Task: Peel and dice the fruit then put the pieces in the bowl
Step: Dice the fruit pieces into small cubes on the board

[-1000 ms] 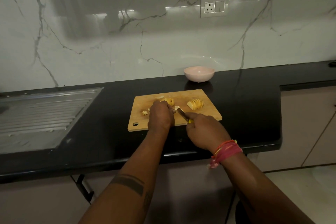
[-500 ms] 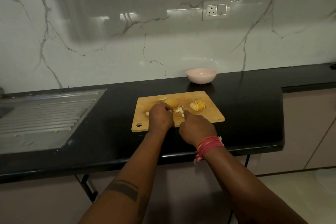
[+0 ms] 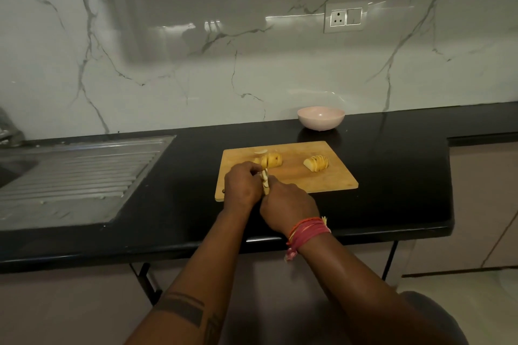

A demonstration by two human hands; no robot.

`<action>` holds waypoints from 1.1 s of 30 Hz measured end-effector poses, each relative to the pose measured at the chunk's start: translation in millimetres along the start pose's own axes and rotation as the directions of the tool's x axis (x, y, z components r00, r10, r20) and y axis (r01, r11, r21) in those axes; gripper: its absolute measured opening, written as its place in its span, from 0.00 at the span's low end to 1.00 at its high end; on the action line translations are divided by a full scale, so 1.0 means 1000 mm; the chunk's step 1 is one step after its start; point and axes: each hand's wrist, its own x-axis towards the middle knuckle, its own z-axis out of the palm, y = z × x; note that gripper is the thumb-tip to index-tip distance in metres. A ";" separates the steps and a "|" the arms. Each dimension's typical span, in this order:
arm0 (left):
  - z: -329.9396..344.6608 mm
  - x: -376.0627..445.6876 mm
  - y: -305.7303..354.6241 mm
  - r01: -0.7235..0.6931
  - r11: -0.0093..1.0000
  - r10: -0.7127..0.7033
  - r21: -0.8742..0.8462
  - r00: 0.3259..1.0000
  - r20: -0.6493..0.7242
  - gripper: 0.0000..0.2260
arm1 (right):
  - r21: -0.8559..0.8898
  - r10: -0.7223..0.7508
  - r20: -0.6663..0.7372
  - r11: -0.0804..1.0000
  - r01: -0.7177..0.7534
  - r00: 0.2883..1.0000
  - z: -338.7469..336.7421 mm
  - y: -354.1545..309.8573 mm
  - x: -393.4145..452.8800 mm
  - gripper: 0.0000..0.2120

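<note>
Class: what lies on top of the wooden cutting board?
On the cutting board lie two sliced fruit chunks; both hands hold pale pieces. Whatever is beneath the hands is hidden.

— Where did the cutting board (image 3: pixel 322 182) lie?

— On the counter (image 3: pixel 392 176), with the bowl (image 3: pixel 320 118) behind it near the wall and the draining board (image 3: pixel 78 173) well to its left.

— And on it?

— Two sliced fruit halves (image 3: pixel 271 160) (image 3: pixel 316 163) side by side towards the back; nearer, both hands (image 3: pixel 242 186) (image 3: pixel 287 207) met over small pieces (image 3: pixel 265 180) — perhaps touching them.
</note>
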 end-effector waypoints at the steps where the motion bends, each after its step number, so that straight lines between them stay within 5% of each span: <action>1: -0.004 -0.001 -0.002 -0.010 1.000 0.010 0.006 1.000 0.003 0.10 | 0.003 -0.006 0.009 1.000 0.006 1.000 0.002 -0.003 0.000 0.23; 16: -0.019 -0.004 -0.020 -0.137 0.990 0.133 0.044 0.987 0.085 0.14 | 0.181 -0.047 0.038 0.983 0.040 0.998 -0.006 -0.007 0.011 0.19; 26: -0.018 -0.010 -0.015 -0.066 0.988 0.072 0.141 0.997 -0.032 0.10 | 0.340 -0.021 0.034 0.940 0.008 0.999 -0.014 0.010 0.011 0.23; 33: -0.020 -0.011 -0.016 -0.182 0.981 0.174 0.066 0.978 0.111 0.09 | 0.431 -0.020 0.105 0.902 -0.027 0.994 -0.017 0.019 0.017 0.21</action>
